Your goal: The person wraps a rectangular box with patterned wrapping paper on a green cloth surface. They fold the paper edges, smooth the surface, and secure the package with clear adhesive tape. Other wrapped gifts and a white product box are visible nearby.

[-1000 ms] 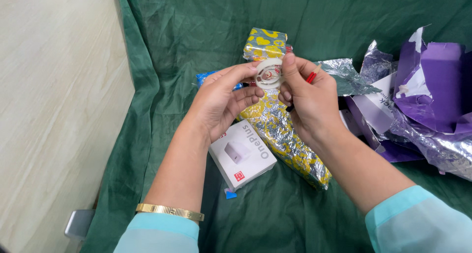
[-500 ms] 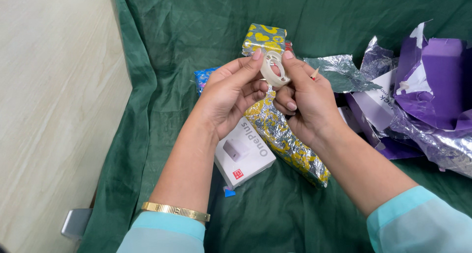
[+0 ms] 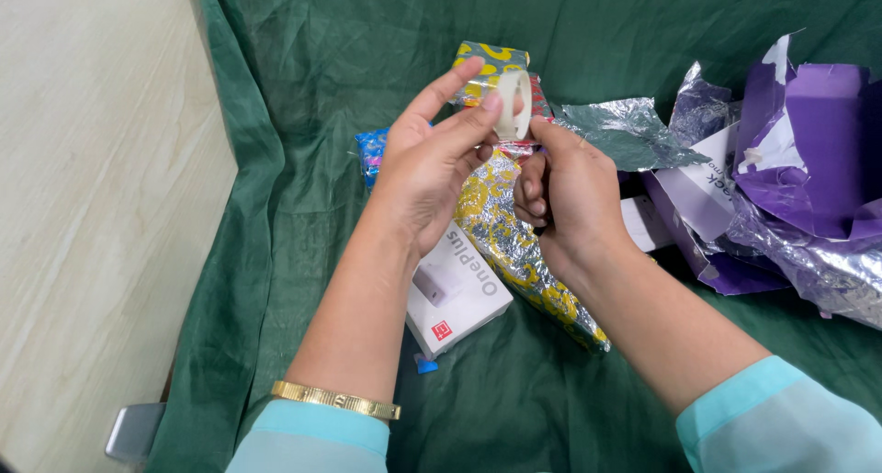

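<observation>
My left hand (image 3: 430, 165) holds a small roll of clear tape (image 3: 514, 104) upright between thumb and fingers, above the green cloth. Just to its right, my right hand (image 3: 562, 190) has its thumb and fingertips at the roll's lower edge, fingers curled. Below both hands lies a long strip of silver and yellow patterned wrapping paper (image 3: 514, 243). A white box (image 3: 457, 289) lies flat under my left wrist. A parcel wrapped in yellow and green paper (image 3: 490, 64) sits behind the roll.
A green cloth (image 3: 303, 87) covers the table; pale floor (image 3: 92, 207) lies to the left. Crumpled purple and silver wrapping (image 3: 808, 170) and a silver sheet (image 3: 625, 129) pile up at the right. A blue patterned item (image 3: 369, 150) peeks out behind my left hand.
The tape roll has turned from face-on to edge-on and risen a little. My left fingers have stretched out along it, and my right hand has dropped to its lower edge.
</observation>
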